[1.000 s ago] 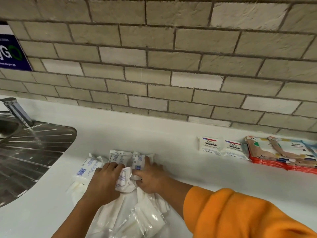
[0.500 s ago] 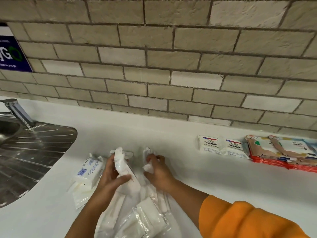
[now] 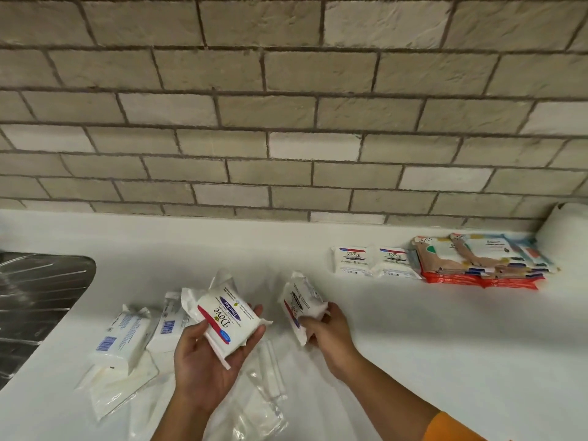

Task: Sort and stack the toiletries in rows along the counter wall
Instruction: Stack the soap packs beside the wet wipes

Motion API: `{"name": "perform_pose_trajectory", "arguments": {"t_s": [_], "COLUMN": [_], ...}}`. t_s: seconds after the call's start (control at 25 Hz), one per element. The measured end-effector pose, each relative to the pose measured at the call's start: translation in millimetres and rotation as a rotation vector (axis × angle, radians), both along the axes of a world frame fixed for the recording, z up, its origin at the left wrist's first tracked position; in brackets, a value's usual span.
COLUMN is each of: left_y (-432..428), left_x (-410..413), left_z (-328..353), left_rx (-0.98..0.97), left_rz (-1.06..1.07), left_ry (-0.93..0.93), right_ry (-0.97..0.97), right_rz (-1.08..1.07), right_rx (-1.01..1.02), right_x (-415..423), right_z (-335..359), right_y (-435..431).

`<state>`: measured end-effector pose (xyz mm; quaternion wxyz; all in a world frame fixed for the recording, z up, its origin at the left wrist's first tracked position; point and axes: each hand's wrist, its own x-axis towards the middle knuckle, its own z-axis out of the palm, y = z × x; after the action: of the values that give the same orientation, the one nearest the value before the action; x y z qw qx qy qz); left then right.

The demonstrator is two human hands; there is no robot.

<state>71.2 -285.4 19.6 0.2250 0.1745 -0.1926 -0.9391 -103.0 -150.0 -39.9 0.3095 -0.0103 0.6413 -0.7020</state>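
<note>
Left hand (image 3: 206,361) is palm-up, fingers curled round a Dove pack (image 3: 227,319). Right hand (image 3: 327,329) clamps a second pack (image 3: 300,300) by its crinkled lower end. Both packs are held above the table (image 3: 413,345), well apart from the Dove row (image 3: 351,261) at the wall, off to the right. Risks: the slick wrapper likely slips from the right hand's edge grip; a sloppy set-down could shove the row into the wipes stack (image 3: 477,262).

"Dove" marks the packet (image 3: 227,316) in the left hand (image 3: 203,374) and two wall-side packets (image 3: 351,261).
</note>
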Motion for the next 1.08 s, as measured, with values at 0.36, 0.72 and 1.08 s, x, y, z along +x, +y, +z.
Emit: {"name": "perform_pose_trajectory", "arguments": {"t_s": [0.36,0.72,1.08], "left_y": [32,31,23], "left_x": [-59,-124,-183], "left_z": [-5,-17,-11], "left_rx": [-0.104,-0.390,-0.669], "left_rz": [-0.087,-0.393,-0.313], "left_ry": [-0.312,-0.546,-0.547], "right_ry": [-0.347,-0.121,0.135], "right_rz": [-0.066,-0.039,-0.164], "right_rx": [-0.400,-0.364,0.021], "right_x": [-32,-77,-136], "right_z": [3,3,15], "right_y": [66,118,151]}}
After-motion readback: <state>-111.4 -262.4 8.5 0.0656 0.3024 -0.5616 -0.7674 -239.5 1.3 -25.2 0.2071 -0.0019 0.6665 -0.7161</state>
